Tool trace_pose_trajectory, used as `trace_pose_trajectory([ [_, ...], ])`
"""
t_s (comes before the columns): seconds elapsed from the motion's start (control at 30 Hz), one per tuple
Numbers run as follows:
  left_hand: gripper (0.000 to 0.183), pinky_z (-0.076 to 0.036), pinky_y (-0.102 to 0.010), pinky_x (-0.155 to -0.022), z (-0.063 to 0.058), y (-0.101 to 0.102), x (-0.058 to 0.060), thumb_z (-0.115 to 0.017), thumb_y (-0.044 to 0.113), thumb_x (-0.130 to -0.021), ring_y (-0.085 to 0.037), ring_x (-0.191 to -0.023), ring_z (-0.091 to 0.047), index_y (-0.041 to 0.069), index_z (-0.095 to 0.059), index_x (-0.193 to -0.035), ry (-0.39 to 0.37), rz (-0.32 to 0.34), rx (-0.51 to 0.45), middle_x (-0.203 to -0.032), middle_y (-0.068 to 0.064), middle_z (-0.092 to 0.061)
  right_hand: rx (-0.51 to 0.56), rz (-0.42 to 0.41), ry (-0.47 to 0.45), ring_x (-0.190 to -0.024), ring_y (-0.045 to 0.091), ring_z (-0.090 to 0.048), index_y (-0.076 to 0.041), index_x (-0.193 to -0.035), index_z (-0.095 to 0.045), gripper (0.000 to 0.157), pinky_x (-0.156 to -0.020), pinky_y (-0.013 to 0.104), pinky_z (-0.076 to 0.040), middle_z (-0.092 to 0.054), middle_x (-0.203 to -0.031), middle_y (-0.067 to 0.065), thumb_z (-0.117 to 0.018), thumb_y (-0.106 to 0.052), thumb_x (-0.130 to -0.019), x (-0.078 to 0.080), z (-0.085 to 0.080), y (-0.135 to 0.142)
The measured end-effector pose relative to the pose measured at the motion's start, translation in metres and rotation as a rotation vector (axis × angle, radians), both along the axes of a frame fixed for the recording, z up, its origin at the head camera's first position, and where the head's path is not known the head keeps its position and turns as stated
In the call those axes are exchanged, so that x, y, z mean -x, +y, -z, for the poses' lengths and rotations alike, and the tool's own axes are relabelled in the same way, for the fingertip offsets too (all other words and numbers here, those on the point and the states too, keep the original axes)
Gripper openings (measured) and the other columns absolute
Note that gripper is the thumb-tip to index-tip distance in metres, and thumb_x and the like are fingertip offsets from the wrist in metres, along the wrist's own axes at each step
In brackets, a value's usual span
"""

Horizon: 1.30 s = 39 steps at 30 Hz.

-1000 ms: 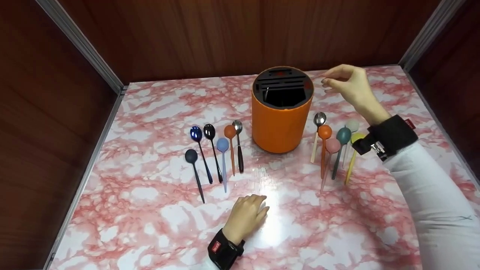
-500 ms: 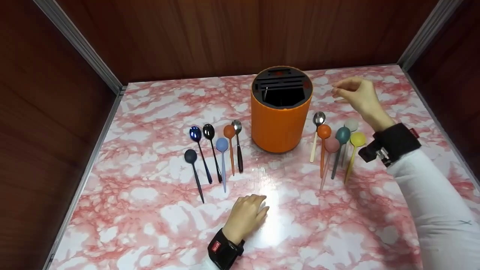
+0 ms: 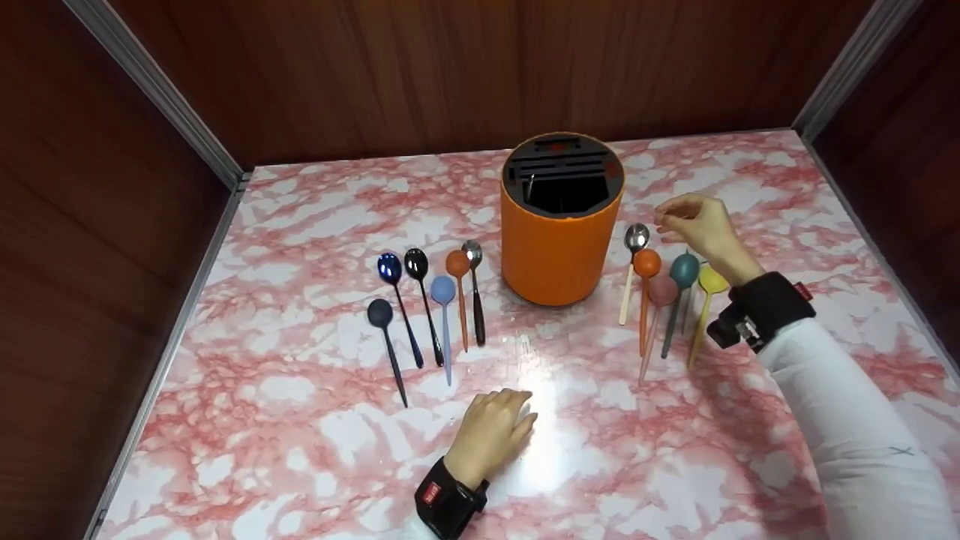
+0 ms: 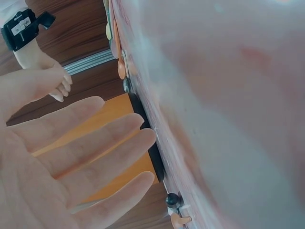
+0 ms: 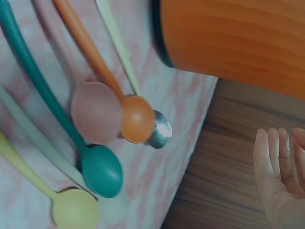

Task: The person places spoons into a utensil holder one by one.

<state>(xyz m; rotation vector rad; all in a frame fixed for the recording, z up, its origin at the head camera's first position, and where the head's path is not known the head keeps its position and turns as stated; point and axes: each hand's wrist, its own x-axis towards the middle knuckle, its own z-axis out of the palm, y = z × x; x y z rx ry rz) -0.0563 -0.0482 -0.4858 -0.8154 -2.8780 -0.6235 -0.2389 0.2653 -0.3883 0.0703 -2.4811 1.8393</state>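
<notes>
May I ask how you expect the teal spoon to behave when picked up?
The teal spoon is probably stiff: its handle looks solid. It may pivot in a pinch, as the bowl is far wider than that handle. Its smooth surface might be slightly slippery.

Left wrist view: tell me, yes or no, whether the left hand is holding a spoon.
No: the left hand has its fingers straight and apart, with nothing held in them.

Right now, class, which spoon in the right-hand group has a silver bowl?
The cream-handled spoon, closest to the orange holder; it alone there has a metallic bowl.
</notes>
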Motion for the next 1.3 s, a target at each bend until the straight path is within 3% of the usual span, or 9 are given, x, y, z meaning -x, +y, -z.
trace_pose_trajectory([
  [0.2, 0.030, -0.046, -0.029, -0.077, 0.000, 0.000, 0.001, -0.051, 0.027, -0.088, -0.019, -0.090, -0.059, 0.006, -0.062, -0.107, 0.003, 0.005, -0.003, -0.100, -0.005, -0.063, -0.017, -0.003, -0.027, -0.065, 0.002, -0.059, 0.010, -0.099, -0.055, 0.017, -0.059, 0.014, -0.051, -0.058, -0.073, -0.008, -0.050, 0.003, -0.084, -0.002, 0.017, 0.000],
  [0.47, 0.030, -0.046, -0.030, -0.076, 0.000, 0.000, 0.001, -0.052, 0.026, -0.088, -0.019, -0.090, -0.059, 0.006, -0.061, -0.107, -0.007, 0.009, 0.009, -0.100, -0.006, -0.063, -0.185, 0.030, -0.052, -0.067, 0.000, -0.053, 0.011, -0.103, -0.057, 0.026, -0.059, 0.013, -0.047, -0.057, -0.075, -0.007, -0.054, -0.006, -0.084, -0.005, 0.038, 0.000],
  [0.63, 0.030, -0.046, -0.029, -0.075, 0.000, 0.001, 0.001, -0.052, 0.027, -0.088, -0.019, -0.088, -0.060, 0.007, -0.061, -0.106, -0.001, 0.005, 0.015, -0.099, -0.005, -0.063, -0.253, 0.037, -0.020, -0.066, -0.001, -0.050, 0.010, -0.099, -0.060, 0.021, -0.058, 0.012, -0.044, -0.059, -0.084, 0.009, -0.053, 0.000, -0.082, -0.006, 0.052, -0.002],
  [0.83, 0.030, -0.045, -0.028, -0.073, 0.000, 0.001, 0.001, -0.052, 0.028, -0.087, -0.018, -0.086, -0.060, 0.007, -0.062, -0.106, 0.021, 0.005, 0.020, -0.098, -0.005, -0.064, -0.215, 0.027, -0.024, -0.064, -0.001, -0.053, 0.014, -0.097, -0.059, 0.021, -0.060, 0.014, -0.048, -0.058, -0.094, 0.029, -0.051, 0.005, -0.080, -0.009, 0.066, -0.005],
  [1.03, 0.029, -0.046, -0.028, -0.073, 0.000, 0.001, 0.000, -0.053, 0.027, -0.087, -0.018, -0.085, -0.060, 0.007, -0.062, -0.105, 0.025, 0.006, 0.021, -0.096, -0.005, -0.064, -0.191, 0.051, -0.068, -0.055, -0.001, -0.057, 0.018, -0.096, -0.056, 0.021, -0.055, 0.019, -0.052, -0.061, -0.084, 0.023, -0.053, 0.005, -0.080, -0.011, 0.076, -0.003],
  [1.3, 0.029, -0.045, -0.027, -0.072, 0.001, 0.001, 0.000, -0.053, 0.028, -0.087, -0.017, -0.085, -0.060, 0.007, -0.062, -0.105, 0.021, 0.004, 0.016, -0.097, -0.005, -0.064, -0.259, 0.087, -0.070, -0.048, 0.000, -0.056, 0.017, -0.092, -0.057, 0.019, -0.048, 0.022, -0.052, -0.062, -0.075, 0.019, -0.056, 0.003, -0.079, -0.012, 0.086, -0.004],
])
